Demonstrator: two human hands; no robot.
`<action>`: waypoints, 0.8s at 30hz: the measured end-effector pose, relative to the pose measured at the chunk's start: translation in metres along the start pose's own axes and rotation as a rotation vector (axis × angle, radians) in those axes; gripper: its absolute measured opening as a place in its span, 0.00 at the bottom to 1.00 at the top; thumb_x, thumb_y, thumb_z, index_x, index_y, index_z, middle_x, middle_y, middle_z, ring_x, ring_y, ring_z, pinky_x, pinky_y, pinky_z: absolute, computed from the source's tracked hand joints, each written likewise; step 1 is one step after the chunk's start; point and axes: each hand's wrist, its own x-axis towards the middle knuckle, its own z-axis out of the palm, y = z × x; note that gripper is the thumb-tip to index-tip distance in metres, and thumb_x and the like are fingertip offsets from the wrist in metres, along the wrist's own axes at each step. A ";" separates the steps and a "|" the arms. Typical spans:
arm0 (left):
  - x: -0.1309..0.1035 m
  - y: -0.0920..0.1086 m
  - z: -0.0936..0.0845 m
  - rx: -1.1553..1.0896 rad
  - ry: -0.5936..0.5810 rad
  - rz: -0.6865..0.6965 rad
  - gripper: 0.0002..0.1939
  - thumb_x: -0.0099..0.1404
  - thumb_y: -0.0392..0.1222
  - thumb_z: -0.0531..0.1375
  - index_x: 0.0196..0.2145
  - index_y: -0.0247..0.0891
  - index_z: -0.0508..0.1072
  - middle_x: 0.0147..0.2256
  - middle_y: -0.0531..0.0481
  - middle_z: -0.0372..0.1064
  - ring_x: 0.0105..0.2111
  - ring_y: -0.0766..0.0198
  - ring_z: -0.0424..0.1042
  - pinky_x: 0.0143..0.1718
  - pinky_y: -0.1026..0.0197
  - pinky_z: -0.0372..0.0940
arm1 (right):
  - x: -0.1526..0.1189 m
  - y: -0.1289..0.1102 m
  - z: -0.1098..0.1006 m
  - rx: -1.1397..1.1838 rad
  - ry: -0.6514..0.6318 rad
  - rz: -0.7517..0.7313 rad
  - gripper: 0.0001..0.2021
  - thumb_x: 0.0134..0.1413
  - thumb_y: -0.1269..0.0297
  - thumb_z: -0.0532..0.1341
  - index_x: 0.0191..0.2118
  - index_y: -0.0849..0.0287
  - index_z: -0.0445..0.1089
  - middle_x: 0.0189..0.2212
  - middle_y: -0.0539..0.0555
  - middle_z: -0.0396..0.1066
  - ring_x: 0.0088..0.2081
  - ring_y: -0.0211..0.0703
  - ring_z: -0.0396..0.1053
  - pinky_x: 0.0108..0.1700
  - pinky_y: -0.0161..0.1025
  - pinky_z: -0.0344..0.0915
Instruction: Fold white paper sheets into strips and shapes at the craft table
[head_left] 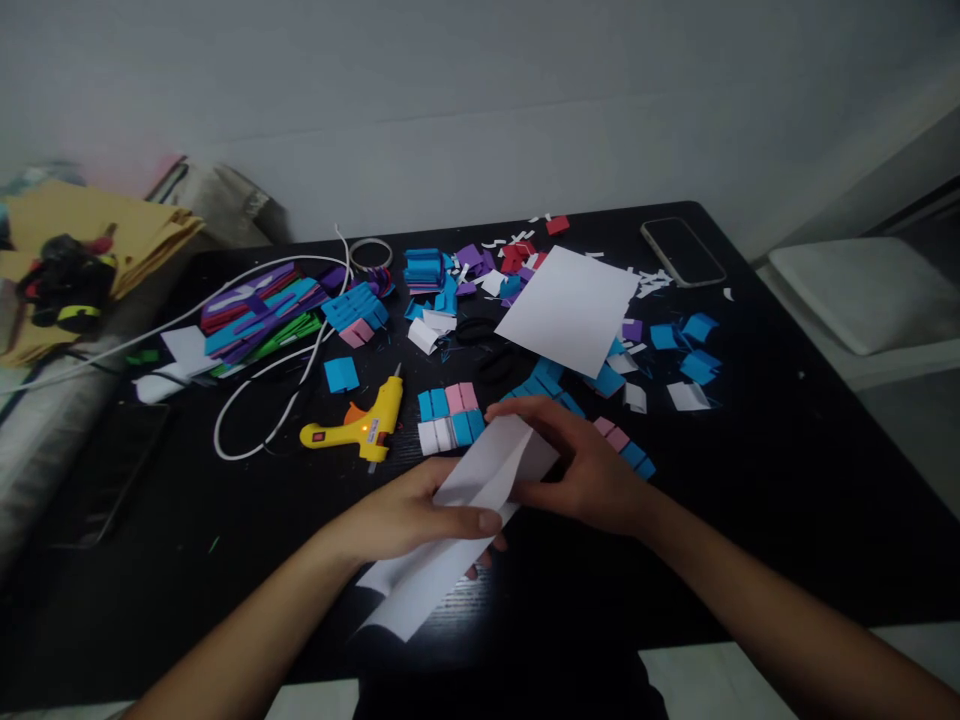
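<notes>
A folded sheet of white paper (427, 585) is held slantwise over the front of the black table, its layers curling apart at both ends. My left hand (427, 515) grips the middle of it, thumb on top and fingertips showing underneath. With thumb and fingers, my right hand (581, 465) holds the paper's upper right end. Just beyond the paper lie joined blue, pink and white folded paper pieces (450, 415). A yellow glue gun (367, 425) with a lit orange light rests on its side to the left of them.
A flat white sheet (570, 305) covers part of black-handled scissors (487, 345) and small paper pieces. Coloured paper strips (262, 310) and a looping white cable (277, 380) lie left. Phones rest back right (682, 250) and left (109, 480). Blue folded pieces (697, 350) sit right.
</notes>
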 end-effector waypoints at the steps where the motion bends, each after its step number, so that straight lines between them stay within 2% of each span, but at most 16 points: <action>1: 0.000 0.001 0.000 0.016 -0.049 -0.027 0.18 0.62 0.50 0.71 0.44 0.34 0.78 0.36 0.44 0.80 0.30 0.61 0.79 0.32 0.61 0.73 | 0.001 0.000 -0.001 -0.045 -0.010 -0.046 0.23 0.50 0.67 0.76 0.52 0.47 0.75 0.52 0.53 0.72 0.52 0.50 0.73 0.53 0.48 0.72; 4: -0.002 0.002 -0.001 0.029 -0.146 -0.092 0.17 0.63 0.50 0.70 0.42 0.34 0.78 0.36 0.44 0.80 0.30 0.62 0.79 0.30 0.63 0.72 | 0.002 0.000 -0.005 -0.117 -0.074 -0.131 0.07 0.51 0.64 0.76 0.36 0.52 0.80 0.49 0.54 0.73 0.52 0.50 0.73 0.55 0.49 0.70; 7: -0.003 0.003 -0.002 -0.010 -0.157 -0.115 0.18 0.63 0.50 0.70 0.44 0.36 0.76 0.35 0.46 0.81 0.28 0.64 0.79 0.29 0.64 0.72 | 0.002 -0.002 -0.007 -0.116 -0.092 -0.119 0.05 0.51 0.65 0.75 0.29 0.54 0.80 0.45 0.54 0.75 0.45 0.47 0.76 0.49 0.45 0.73; 11: -0.002 0.001 -0.002 -0.023 -0.149 -0.115 0.19 0.62 0.49 0.71 0.44 0.36 0.75 0.33 0.47 0.81 0.26 0.64 0.78 0.26 0.65 0.72 | 0.002 -0.002 -0.007 -0.100 -0.054 -0.100 0.05 0.50 0.69 0.74 0.29 0.54 0.80 0.42 0.53 0.76 0.41 0.44 0.77 0.43 0.40 0.73; 18: -0.002 0.003 0.000 0.006 -0.177 -0.149 0.16 0.63 0.49 0.70 0.42 0.37 0.77 0.35 0.47 0.81 0.28 0.64 0.79 0.28 0.65 0.72 | 0.002 0.000 -0.003 -0.097 -0.135 -0.085 0.06 0.52 0.71 0.73 0.35 0.51 0.82 0.43 0.52 0.76 0.43 0.44 0.76 0.46 0.42 0.72; 21: -0.004 0.003 0.001 0.011 -0.184 -0.171 0.20 0.64 0.56 0.69 0.44 0.37 0.77 0.34 0.46 0.81 0.27 0.63 0.79 0.29 0.63 0.72 | 0.002 0.000 -0.004 -0.090 -0.163 -0.057 0.05 0.51 0.70 0.74 0.34 0.52 0.82 0.41 0.51 0.76 0.42 0.44 0.76 0.43 0.40 0.71; 24: -0.005 0.002 0.002 -0.037 -0.123 -0.174 0.29 0.65 0.65 0.64 0.48 0.36 0.77 0.33 0.44 0.81 0.28 0.61 0.79 0.29 0.62 0.72 | 0.002 -0.001 -0.006 -0.070 -0.163 -0.019 0.06 0.50 0.72 0.73 0.32 0.52 0.81 0.41 0.51 0.77 0.41 0.43 0.76 0.39 0.38 0.70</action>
